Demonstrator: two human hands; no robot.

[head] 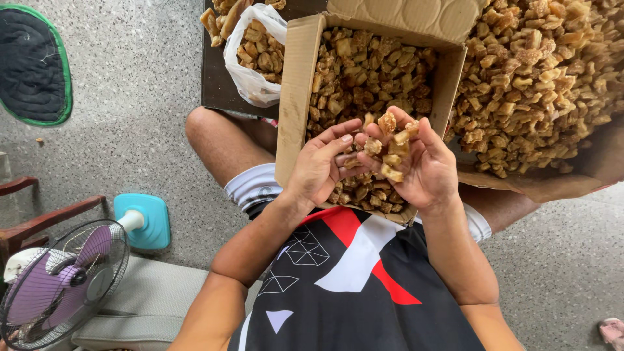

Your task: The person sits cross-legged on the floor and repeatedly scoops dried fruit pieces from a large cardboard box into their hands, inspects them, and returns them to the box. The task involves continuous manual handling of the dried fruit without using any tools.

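Over the open cardboard box on my lap, both my hands are cupped together, palms up. My right hand cradles a small heap of golden-brown fried chunks, fingers curled loosely around them rather than squeezed tight. My left hand sits just beside it, fingertips touching the right hand's fingers and brushing a chunk or two at the edge of the heap; it is half curled and open, not clamped on anything.

Below my hands the box is filled with more of the same chunks, and its far flap stands up. To my right, a much larger pile of chunks lies on a flattened sheet of cardboard, touching the box's side. Beyond the box on my left, a white plastic bag holds more pieces and rests on a dark board. Down at my left stands an electric fan with purple blades and a turquoise base, on the speckled floor.
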